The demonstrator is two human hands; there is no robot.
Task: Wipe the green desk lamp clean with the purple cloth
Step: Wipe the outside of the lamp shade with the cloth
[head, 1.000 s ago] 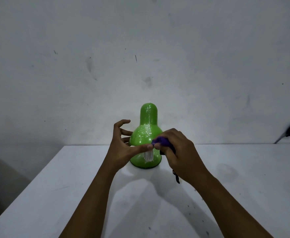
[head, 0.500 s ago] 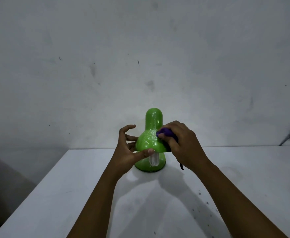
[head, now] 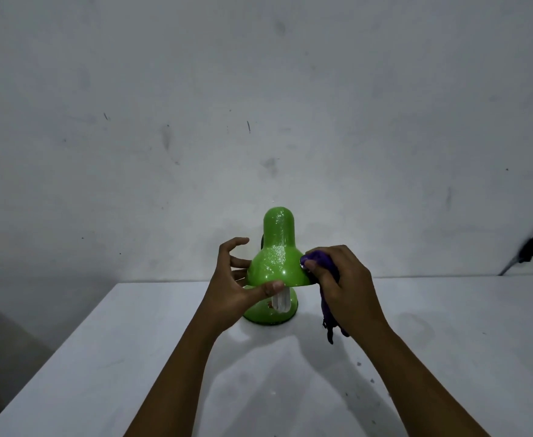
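Green lamp [head: 274,266] stood on white surface [head: 132,357]. Shade rim pinched by left hand [head: 233,291]. Purple cloth [head: 320,263] gripped in right hand [head: 344,285], pressed against shade's right side. Speckles seen across shade; wiping judged partway, neck and base left.

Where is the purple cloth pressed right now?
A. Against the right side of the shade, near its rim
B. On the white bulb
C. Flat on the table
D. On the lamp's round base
A: the right hand holds the purple cloth against the lamp shade near its right rim.
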